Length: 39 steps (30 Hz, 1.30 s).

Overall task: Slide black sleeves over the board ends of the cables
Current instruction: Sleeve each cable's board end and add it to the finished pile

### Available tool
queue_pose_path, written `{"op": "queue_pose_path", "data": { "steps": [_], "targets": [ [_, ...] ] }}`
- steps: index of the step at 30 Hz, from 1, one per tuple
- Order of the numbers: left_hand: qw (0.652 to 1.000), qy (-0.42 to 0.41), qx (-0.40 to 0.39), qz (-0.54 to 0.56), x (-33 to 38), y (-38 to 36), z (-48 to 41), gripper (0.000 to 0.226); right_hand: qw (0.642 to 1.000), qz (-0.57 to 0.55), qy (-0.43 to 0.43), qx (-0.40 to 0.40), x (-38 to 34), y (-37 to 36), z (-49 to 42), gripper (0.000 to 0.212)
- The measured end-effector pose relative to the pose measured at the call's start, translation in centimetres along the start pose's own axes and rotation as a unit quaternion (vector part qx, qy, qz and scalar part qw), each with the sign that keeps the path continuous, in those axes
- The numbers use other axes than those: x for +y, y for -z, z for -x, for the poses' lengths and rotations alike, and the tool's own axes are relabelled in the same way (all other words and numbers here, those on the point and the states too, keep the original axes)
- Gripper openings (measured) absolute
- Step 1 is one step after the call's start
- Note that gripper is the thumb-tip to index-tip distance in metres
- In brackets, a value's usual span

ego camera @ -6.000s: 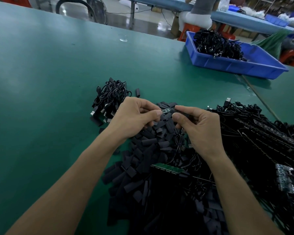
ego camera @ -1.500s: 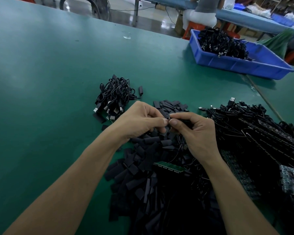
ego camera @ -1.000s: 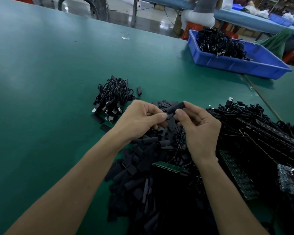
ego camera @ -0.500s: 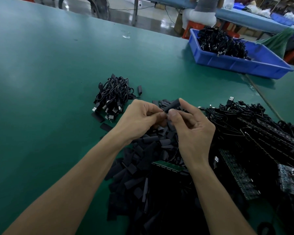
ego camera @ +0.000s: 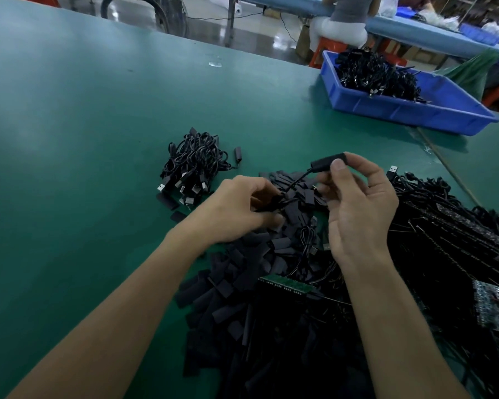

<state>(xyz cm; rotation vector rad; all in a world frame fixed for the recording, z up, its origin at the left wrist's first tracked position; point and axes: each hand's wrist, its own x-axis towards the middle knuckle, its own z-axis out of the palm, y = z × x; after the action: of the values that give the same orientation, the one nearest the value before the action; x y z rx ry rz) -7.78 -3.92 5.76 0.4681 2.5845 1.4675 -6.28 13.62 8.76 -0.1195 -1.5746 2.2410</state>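
- Black sleeve point(ego camera: 327, 162) on a cable end, raised above the far edge of the pile of loose sleeves point(ego camera: 242, 277), pinched between thumb and forefinger of the right hand point(ego camera: 357, 214); other fingers loosely spread.
- Thin cable point(ego camera: 296, 182) running from it down to the left hand point(ego camera: 234, 211), fingers curled round it over the pile, blurred.
- Just left of the pile, bundle of coiled USB cables point(ego camera: 192, 165).
- Well beyond the pile to the right, blue bin point(ego camera: 409, 110) holding more cables.
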Motion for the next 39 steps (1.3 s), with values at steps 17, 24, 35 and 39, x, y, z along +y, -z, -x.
{"op": "queue_pose_path", "data": {
  "steps": [17, 24, 35, 39],
  "targets": [
    [0.923, 0.079, 0.378, -0.002, -3.8, 4.0, -0.7, 0.066, 0.665, 0.526, -0.154, -0.507, -1.1, 3.2, 1.9, 0.037],
    [0.901, 0.035, 0.431, 0.004, -3.4, 3.9, -0.9, 0.057, 0.756, 0.496, -0.08, -0.419, -0.5, 3.4, 1.0, 0.007],
    [0.904, 0.099, 0.398, -0.123, -4.1, 4.7, -3.0, 0.028, 0.842, 0.376, -0.087, -0.377, 1.2, 3.7, 0.7, 0.012],
    [0.887, 0.016, 0.409, -0.214, -3.1, 3.4, -2.3, 0.028, 0.895, 0.291, -0.089, -0.326, 1.9, 4.1, 0.7, 0.022]
  ]
}}
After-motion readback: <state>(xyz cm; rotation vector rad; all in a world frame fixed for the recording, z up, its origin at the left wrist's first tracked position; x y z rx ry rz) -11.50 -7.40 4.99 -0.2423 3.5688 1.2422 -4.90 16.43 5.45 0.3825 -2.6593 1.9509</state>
